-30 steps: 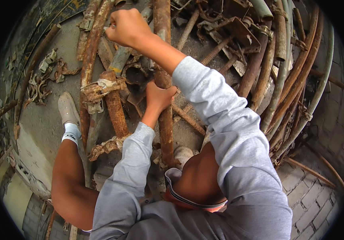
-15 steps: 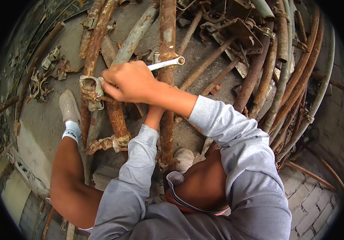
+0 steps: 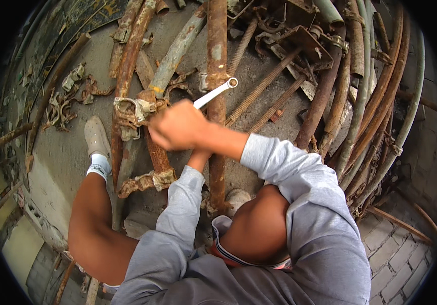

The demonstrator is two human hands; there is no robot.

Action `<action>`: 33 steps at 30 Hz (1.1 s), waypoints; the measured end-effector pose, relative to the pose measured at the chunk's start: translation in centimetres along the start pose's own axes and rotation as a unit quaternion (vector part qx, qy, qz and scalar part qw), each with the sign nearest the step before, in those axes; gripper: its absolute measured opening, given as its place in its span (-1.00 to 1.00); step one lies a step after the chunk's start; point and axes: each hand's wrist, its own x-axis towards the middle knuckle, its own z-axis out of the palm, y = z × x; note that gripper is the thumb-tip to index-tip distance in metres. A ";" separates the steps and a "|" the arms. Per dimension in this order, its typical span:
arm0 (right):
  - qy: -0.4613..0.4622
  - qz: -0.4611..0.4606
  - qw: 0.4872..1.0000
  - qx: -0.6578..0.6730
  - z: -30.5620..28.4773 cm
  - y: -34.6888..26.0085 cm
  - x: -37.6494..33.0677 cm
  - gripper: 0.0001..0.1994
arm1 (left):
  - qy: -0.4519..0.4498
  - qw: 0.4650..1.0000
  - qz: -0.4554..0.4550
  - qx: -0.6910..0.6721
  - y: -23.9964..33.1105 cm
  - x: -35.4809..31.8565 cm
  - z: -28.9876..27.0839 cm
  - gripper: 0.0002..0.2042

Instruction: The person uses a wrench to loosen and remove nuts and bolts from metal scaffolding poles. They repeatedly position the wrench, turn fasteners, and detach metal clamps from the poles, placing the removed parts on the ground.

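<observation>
A shiny silver ring wrench (image 3: 213,95) slants up and right from my right hand (image 3: 177,126), its ring end around a rusty bolt beside the upright rusty pipe (image 3: 218,56). My right hand is closed in a fist on the wrench's other end, slightly smeared by motion. Below it my left forearm (image 3: 180,198) passes up under the right wrist; the left hand's fingers are hidden behind the right hand. Just left of my fist, a pale, rusted scaffold clamp (image 3: 129,113) sits on rusty pipes. Another rusted clamp (image 3: 149,183) is on the short pipe's lower end.
Several loose rusted clamps (image 3: 66,104) lie on the ground at the left, near my shoe (image 3: 96,134). Threaded rods (image 3: 264,89) and a rusty angled bracket (image 3: 310,48) lie at the upper right. Long bent pipes (image 3: 376,112) crowd the right side, beside grey paving (image 3: 401,259).
My right fist has moved down toward me, away from the scaffold clamp. The wrench has swung with it and slants more steeply; its ring end stays at the bolt. The view has shifted slightly.
</observation>
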 end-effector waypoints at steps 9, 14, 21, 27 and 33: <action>-0.137 -0.151 0.979 -0.016 -3.1 0.6 -9.9 -0.58 | -0.021 0.992 -0.096 -0.085 2.3 0.8 -2.5 -0.69; -0.096 -0.160 0.982 -0.009 -4.2 2.4 -13.4 -0.78 | 0.013 0.984 -0.099 -0.146 6.0 1.3 -1.4 -0.66; -0.129 -0.052 0.984 -0.112 -7.4 2.9 -19.0 -0.77 | -0.026 0.974 -0.138 -0.178 6.6 1.3 -1.5 -0.78; -0.041 0.066 0.995 -0.064 -10.6 4.8 -20.8 -0.33 | -0.016 0.972 -0.160 -0.171 7.1 1.1 -1.8 -0.77; -0.165 0.219 0.954 -0.119 -16.2 8.9 -22.6 -0.35 | -0.030 0.971 -0.158 -0.178 6.4 1.1 -2.1 -0.78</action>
